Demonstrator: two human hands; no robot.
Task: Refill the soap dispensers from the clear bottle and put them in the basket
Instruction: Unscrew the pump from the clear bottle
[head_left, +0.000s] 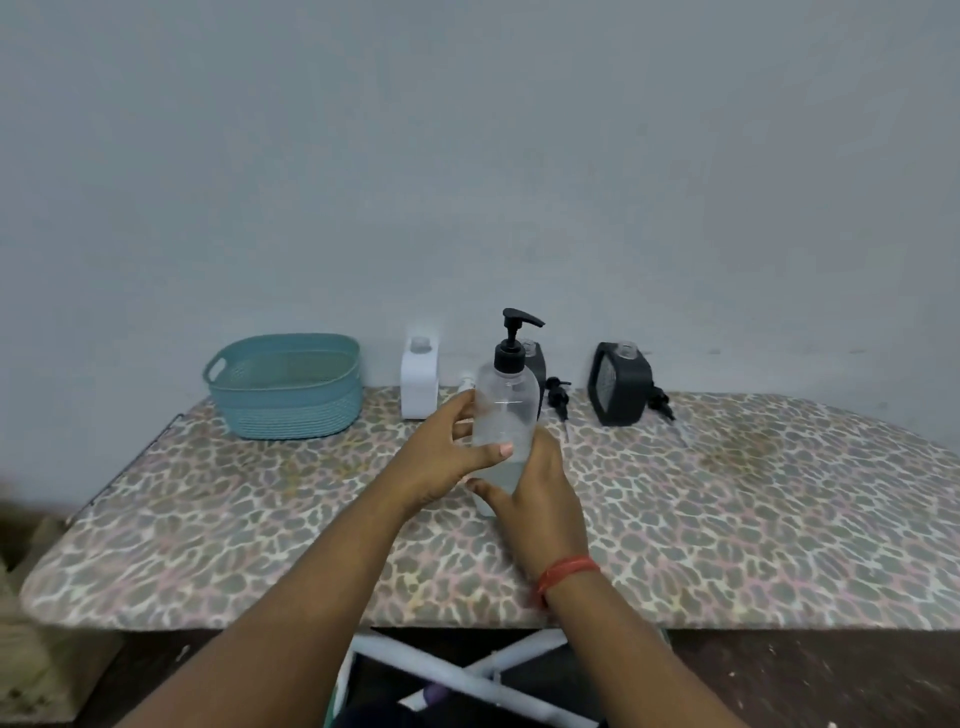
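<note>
A clear bottle (506, 415) with a black pump top stands at the middle of the board, partly filled with clear liquid. My left hand (441, 457) grips its left side, thumb across the front. My right hand (537, 491) holds its lower right side. Behind it stand a white dispenser (419, 382) with an open neck, a black dispenser (535, 361) mostly hidden by the bottle, and another black dispenser (619, 384) to the right. Two loose black pump heads (558, 397) (661, 402) lie beside the black dispensers. The teal basket (283, 387) sits at the far left.
Everything rests on an ironing board (727, 509) with a leopard-print cover, pushed against a pale wall. Its white crossed legs (467, 670) show below the front edge. A small white cap (466, 383) lies beside the white dispenser.
</note>
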